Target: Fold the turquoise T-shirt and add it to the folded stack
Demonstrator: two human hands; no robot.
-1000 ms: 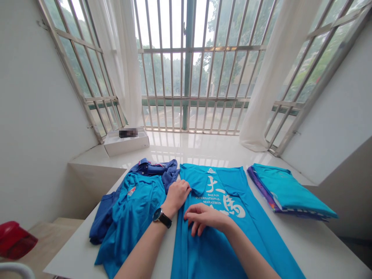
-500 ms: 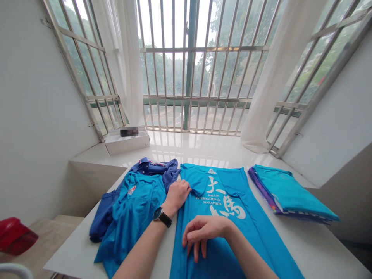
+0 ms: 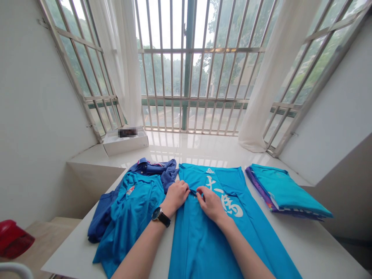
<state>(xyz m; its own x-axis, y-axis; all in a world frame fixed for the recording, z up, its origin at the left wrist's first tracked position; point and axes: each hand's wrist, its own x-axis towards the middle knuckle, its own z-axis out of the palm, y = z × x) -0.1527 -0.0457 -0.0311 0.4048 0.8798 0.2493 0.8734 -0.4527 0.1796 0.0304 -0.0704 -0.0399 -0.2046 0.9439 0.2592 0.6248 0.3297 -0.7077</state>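
The shirt [image 3: 212,244] looked light, limp and slippery, best pinched by the sleeve edge [image 3: 195,181], where the left hand's [image 3: 176,194] fingers closed on cloth; the right hand's [image 3: 211,204] curled, grip unclear.

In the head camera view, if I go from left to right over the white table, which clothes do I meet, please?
Loose heap of dark blue and bright blue clothes, spread blue shirt with white print, folded stack with a turquoise top.

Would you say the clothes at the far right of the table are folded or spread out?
Folded: the garments sit in a compact stack, layered edges showing along its left side, with a flat turquoise one on top.
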